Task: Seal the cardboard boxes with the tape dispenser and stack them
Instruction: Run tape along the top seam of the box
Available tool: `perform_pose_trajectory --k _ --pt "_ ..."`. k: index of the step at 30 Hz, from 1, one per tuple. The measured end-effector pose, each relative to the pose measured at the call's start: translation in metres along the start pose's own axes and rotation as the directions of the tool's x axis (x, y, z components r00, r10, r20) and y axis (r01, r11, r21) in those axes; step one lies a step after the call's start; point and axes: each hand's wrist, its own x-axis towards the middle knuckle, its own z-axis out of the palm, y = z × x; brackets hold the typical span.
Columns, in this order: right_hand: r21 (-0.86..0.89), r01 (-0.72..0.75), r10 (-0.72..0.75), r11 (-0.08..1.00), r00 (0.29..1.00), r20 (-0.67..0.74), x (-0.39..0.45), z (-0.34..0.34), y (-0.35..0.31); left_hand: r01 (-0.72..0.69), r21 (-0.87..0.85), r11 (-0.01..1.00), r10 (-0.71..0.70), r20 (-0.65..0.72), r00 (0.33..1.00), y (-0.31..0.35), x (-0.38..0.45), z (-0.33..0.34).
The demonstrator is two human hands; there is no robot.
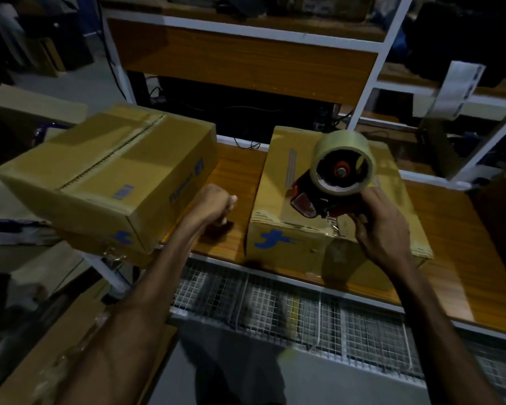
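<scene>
On the bench [240, 168], the right hand [383, 229] grips a tape dispenser [330, 185] over the right box [278, 182], its handle hidden by fingers, while the left hand [214, 204], a fist holding nothing visible, sits beside the blurred left box [100, 171] overhanging the bench's left end.

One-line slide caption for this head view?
Right hand holds tape dispenser over right box; left hand fisted beside left box.

I see two yellow-brown boxes, left [105, 173] and right [330, 206], both with blue printed logos. The dispenser [319, 200] is red, its tape roll [343, 166] pale yellowish. Orange wood-grain table [234, 182], white frame [371, 83], white wire mesh [289, 311].
</scene>
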Motion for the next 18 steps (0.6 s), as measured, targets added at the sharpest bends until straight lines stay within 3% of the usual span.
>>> perform_pose_trajectory --k 7,18 --pt "-0.059 0.035 -0.032 0.998 0.998 0.051 -0.001 0.007 -0.024 0.055 -0.237 0.97 -0.017 0.161 0.987 -0.039 0.011 -0.008" --pt "0.018 -0.055 0.053 0.998 0.993 0.11 -0.007 0.014 -0.017 0.132 -0.348 0.928 -0.025 0.296 0.955 -0.082 0.029 0.019"
